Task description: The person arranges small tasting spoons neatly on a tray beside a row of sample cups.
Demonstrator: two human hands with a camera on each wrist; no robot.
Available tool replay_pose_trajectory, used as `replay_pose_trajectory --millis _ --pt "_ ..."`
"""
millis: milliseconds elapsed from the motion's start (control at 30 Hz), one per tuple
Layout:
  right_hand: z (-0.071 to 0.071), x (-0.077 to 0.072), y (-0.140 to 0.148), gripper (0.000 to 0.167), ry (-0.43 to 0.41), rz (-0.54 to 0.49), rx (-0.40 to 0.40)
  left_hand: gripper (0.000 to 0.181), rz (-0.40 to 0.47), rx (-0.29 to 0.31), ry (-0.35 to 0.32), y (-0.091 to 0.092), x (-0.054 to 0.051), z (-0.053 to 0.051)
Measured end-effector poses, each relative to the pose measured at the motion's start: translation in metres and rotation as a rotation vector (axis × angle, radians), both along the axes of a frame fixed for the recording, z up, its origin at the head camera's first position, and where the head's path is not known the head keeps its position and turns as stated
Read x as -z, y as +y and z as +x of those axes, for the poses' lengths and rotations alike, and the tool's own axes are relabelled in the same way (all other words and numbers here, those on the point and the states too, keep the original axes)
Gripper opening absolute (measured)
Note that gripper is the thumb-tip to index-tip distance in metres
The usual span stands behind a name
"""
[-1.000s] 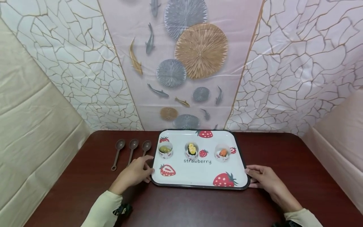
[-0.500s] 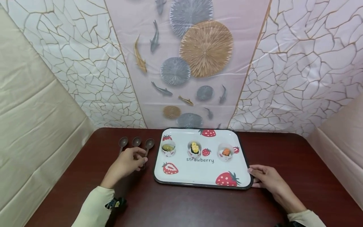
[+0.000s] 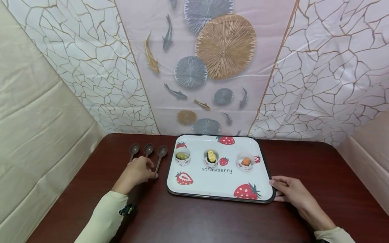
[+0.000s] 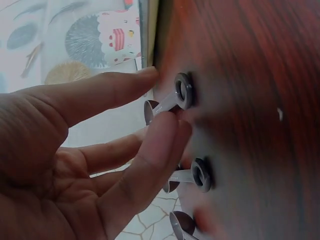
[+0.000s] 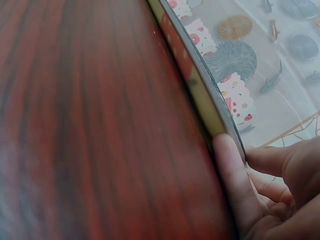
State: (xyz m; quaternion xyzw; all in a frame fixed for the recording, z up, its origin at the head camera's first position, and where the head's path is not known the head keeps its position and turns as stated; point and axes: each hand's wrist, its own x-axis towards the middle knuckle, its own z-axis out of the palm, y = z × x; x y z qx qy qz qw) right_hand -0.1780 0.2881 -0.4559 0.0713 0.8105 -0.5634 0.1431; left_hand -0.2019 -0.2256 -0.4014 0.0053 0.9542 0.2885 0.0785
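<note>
A white strawberry-print tray (image 3: 209, 189) with a dark rim stands on the table. My right hand (image 3: 293, 194) grips its near right edge, thumb at the rim and fingers against the side. To the left of the tray, my left hand (image 3: 136, 173) is at the handle of the nearest brown spoon (image 3: 162, 152). In the left wrist view, thumb and fingers lie apart on either side of this spoon's handle (image 4: 170, 102), its ring end near the tabletop. Two more spoons, a middle one (image 3: 148, 149) and a left one (image 3: 134, 149), lie beside it, handles partly hidden by the hand.
On the tray stand three small paper cups: a left one (image 3: 182, 161) with green food, a middle one (image 3: 211, 162) with yellow-topped food, and a right one (image 3: 245, 165) with orange food. A patterned cloth backdrop (image 3: 225, 128) rises behind the dark red-brown table (image 3: 194, 222).
My left hand has let go of the tray's left edge and moved left to the nearest spoon. The right hand stays at the tray's right edge. The head view has shifted slightly.
</note>
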Motion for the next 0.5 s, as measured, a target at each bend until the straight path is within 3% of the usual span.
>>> replay_pose_trajectory --millis 200,367,500 --pt "0.000 -0.001 0.003 0.055 0.017 -0.021 -0.009 0.020 -0.076 -0.004 -0.033 0.011 -0.001 -0.003" --pt "0.002 -0.002 0.002 0.052 0.025 -0.007 0.003 0.024 -0.113 0.022 0.011 0.014 -0.001 -0.003" --pt "0.003 -0.002 0.002 0.053 0.026 -0.018 0.003 0.024 -0.125 0.023 0.006 0.014 0.001 -0.003"
